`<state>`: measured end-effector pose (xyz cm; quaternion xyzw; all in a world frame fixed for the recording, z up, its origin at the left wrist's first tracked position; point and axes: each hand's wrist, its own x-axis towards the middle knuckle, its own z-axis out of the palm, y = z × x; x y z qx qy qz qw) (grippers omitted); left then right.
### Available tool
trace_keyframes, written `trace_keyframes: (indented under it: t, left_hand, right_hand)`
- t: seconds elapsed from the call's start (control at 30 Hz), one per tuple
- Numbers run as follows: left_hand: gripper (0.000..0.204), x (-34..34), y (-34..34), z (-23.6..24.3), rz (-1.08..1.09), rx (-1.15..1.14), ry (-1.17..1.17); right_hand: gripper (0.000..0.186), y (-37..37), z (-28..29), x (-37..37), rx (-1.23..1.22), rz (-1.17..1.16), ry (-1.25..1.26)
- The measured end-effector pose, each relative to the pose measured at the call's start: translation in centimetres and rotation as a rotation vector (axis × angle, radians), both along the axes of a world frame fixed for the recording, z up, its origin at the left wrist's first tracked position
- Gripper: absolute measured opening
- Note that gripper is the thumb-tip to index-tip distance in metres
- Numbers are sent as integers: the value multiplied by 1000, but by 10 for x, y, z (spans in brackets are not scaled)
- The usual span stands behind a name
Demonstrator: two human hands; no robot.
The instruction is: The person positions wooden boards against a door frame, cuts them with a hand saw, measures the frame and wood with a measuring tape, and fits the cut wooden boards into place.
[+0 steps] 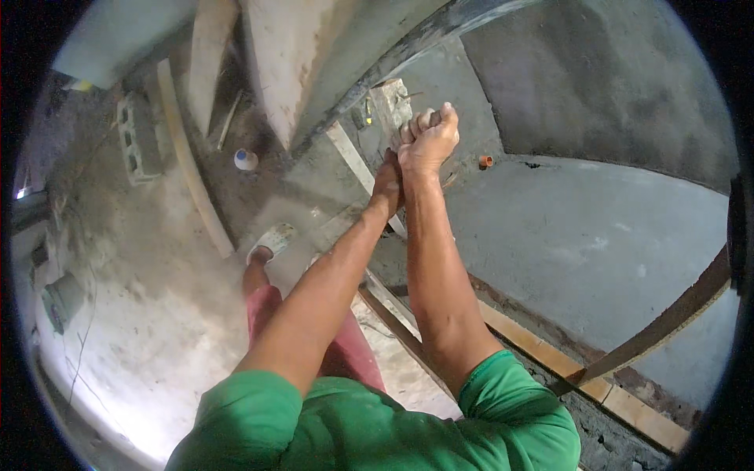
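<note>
My right hand (430,143) is raised ahead of me, its dusty fingers curled in and the thumb on top. Whatever it may grip is hidden from view. Just left of it and lower, my left hand (386,187) lies against the right wrist; its fingers are in shadow and partly hidden. Behind the hands runs a long pale strip (351,157), dusty white, slanting down to the right. Beyond the fingers is a rough, stained pale block (389,100), with a small yellow and black item (366,114) beside it.
Smooth grey plaster covers the surface (589,228) at right, with an orange pipe end (485,162) in its corner. A narrow curved board (667,330) crosses a tan-edged ledge (542,349). At left are a hollow concrete block (140,140), a long plank (190,161) and a white container (246,160).
</note>
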<state>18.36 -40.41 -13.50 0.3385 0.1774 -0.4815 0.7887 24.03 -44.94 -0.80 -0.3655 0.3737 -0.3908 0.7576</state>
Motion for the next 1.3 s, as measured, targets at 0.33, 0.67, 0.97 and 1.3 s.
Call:
trace_keyframes:
  t: [0.33, 0.67, 0.97, 1.3]
  left_hand:
    - [42, 28, 23, 35, -326, 331, -527]
    - [88, 59, 170, -75, -1127, 618, -1159]
    - [41, 64, 409, -120, -2030, 804, -715]
    - [33, 129, 352, -54, -1800, -25, 473]
  right_hand:
    - [39, 47, 39, -59, -97, -78, -52]
    - [33, 194, 37, -270, -486, 734, 1054]
    - [45, 471, -64, -532, -20, 790, 1524]
    - [48, 628, -57, -523, 384, 189, 1300]
